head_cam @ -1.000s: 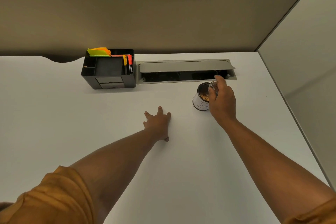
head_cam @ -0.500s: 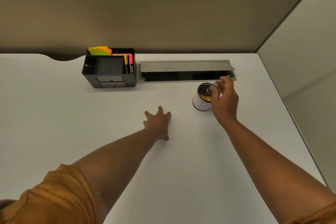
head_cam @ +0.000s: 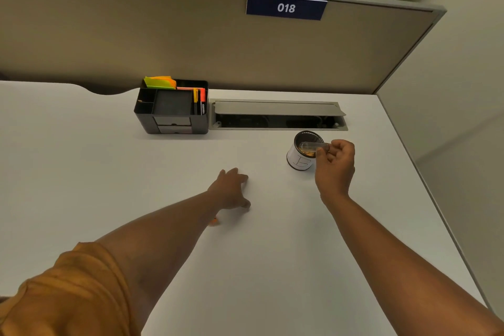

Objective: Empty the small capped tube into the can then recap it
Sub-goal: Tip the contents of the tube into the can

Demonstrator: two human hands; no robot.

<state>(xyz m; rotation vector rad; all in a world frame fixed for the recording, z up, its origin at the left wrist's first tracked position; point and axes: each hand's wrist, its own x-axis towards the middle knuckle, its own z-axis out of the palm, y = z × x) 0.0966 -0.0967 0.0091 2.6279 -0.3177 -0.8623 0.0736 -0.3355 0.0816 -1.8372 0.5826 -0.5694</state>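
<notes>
Right hand pinches the small clear tube by its base end. Tube lies near horizontal across the can, open mouth pointing left over the can's opening. Orange-brown contents visible inside the can; can't tell if anything is left in the tube. Can is white-sided with a dark rim, standing upright on the tabletop toward the far right, just in front of the open cable tray along the far edge.

Left hand is flat on the tabletop near the middle, palm down, fingers spread, holding nothing. A small orange bit peeks out beside the left wrist; too small to tell if it's the cap.

Black desk organiser with markers and sticky notes sits at the far edge, left of the tray.
</notes>
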